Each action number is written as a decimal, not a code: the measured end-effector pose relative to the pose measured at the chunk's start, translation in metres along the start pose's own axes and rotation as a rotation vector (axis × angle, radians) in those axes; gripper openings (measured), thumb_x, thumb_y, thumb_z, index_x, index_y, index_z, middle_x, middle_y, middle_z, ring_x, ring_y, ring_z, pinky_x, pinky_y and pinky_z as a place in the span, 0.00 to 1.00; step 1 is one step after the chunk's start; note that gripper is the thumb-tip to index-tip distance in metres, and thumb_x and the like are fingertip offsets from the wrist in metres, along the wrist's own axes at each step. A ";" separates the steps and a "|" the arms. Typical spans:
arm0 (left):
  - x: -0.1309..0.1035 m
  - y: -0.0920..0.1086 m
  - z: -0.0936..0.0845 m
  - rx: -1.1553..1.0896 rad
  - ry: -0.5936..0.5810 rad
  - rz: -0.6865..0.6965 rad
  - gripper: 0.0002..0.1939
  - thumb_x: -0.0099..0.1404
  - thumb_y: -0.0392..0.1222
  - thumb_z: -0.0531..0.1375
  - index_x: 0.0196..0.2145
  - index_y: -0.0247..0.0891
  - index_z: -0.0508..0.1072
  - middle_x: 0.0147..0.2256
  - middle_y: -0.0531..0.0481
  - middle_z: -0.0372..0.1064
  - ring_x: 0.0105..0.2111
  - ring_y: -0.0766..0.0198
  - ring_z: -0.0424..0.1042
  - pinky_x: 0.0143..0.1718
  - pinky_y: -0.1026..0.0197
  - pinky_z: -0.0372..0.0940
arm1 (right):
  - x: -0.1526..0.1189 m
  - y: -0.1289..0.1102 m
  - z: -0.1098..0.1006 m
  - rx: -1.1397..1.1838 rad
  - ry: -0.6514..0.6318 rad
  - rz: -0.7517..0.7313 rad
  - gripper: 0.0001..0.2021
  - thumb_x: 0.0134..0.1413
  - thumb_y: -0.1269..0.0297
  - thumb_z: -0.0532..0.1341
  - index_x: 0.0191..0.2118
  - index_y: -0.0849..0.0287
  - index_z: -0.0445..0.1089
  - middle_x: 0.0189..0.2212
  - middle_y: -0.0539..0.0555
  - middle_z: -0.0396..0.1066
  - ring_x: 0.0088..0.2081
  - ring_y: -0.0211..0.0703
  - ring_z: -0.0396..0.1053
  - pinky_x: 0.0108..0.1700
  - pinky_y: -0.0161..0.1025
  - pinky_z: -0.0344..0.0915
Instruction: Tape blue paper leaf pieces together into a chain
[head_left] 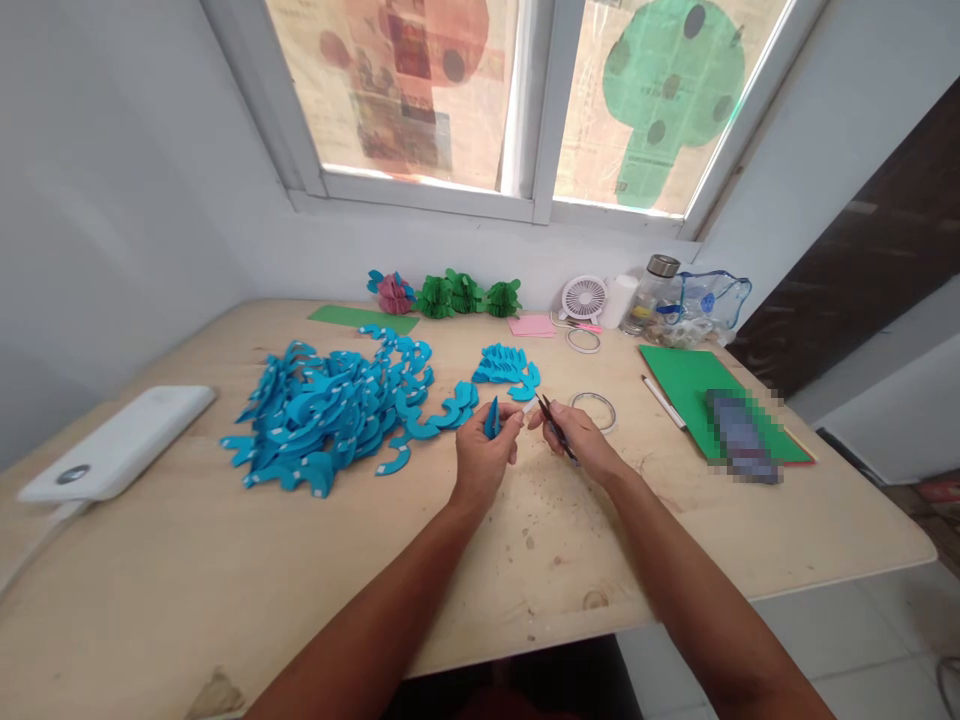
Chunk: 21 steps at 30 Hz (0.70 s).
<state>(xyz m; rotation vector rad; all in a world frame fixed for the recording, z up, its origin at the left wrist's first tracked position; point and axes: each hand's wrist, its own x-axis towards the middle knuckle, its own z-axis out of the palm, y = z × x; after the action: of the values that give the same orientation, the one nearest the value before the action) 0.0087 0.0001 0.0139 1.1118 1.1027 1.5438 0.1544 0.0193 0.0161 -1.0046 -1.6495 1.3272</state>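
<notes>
My left hand (484,448) is closed on a folded blue paper piece (493,418), which stands up between the thumb and fingers. A small white strip (530,405) shows at its fingertips, towards my right hand. My right hand (581,437) grips black tweezers (553,424), their two tips slightly apart close to the strip. Just beyond my hands lies a small group of blue curved paper pieces (504,366). To the left spreads a large heap of similar blue pieces (322,415), many with small white patches.
Rolls of tape (594,411) lie right of my hands. A green sheet (690,375) with a pen (664,402) and a blurred-out object is further right. A white power bank (120,445) sits left. Paper figures (461,293), a fan (584,299) and a bottle (652,292) line the back.
</notes>
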 end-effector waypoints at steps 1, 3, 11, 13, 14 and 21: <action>0.000 -0.001 0.000 -0.002 0.000 -0.001 0.09 0.52 0.45 0.61 0.27 0.36 0.70 0.14 0.59 0.57 0.11 0.75 0.53 0.12 0.70 0.49 | 0.000 0.000 0.000 0.000 -0.006 -0.008 0.24 0.56 0.45 0.47 0.30 0.61 0.67 0.13 0.44 0.54 0.17 0.32 0.51 0.22 0.32 0.51; 0.001 -0.002 -0.001 -0.009 0.001 0.000 0.10 0.52 0.45 0.61 0.26 0.36 0.70 0.14 0.59 0.57 0.11 0.75 0.54 0.12 0.69 0.49 | 0.000 0.001 0.001 0.002 -0.015 -0.017 0.23 0.55 0.45 0.48 0.30 0.61 0.67 0.13 0.44 0.54 0.17 0.32 0.51 0.23 0.32 0.50; -0.001 0.002 0.000 -0.012 -0.020 -0.015 0.09 0.52 0.45 0.62 0.25 0.36 0.70 0.14 0.59 0.57 0.11 0.75 0.53 0.12 0.69 0.49 | 0.000 -0.001 0.003 -0.020 -0.014 -0.024 0.21 0.55 0.46 0.49 0.31 0.61 0.66 0.13 0.43 0.51 0.17 0.32 0.49 0.21 0.32 0.48; -0.001 0.003 0.000 -0.009 -0.027 -0.011 0.09 0.52 0.45 0.61 0.25 0.36 0.71 0.13 0.59 0.57 0.11 0.75 0.53 0.12 0.69 0.49 | 0.000 -0.002 0.003 -0.022 -0.016 -0.020 0.21 0.55 0.47 0.50 0.31 0.60 0.66 0.13 0.43 0.51 0.17 0.32 0.49 0.21 0.31 0.48; -0.001 0.003 0.000 -0.009 -0.031 -0.010 0.09 0.52 0.45 0.61 0.26 0.36 0.71 0.13 0.59 0.57 0.10 0.75 0.53 0.12 0.69 0.49 | -0.001 -0.003 0.003 -0.020 -0.015 -0.017 0.21 0.55 0.47 0.50 0.31 0.60 0.66 0.13 0.43 0.52 0.17 0.32 0.49 0.21 0.31 0.48; -0.001 0.002 0.001 -0.022 -0.017 -0.033 0.09 0.51 0.45 0.62 0.25 0.36 0.70 0.13 0.59 0.57 0.10 0.75 0.52 0.11 0.69 0.48 | -0.001 -0.004 0.006 0.036 -0.001 0.018 0.20 0.53 0.46 0.52 0.30 0.60 0.65 0.12 0.41 0.48 0.15 0.30 0.44 0.18 0.30 0.44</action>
<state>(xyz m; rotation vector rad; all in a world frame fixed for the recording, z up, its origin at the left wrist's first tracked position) 0.0098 -0.0011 0.0163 1.0857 1.0850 1.5148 0.1488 0.0158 0.0188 -0.9996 -1.6147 1.3645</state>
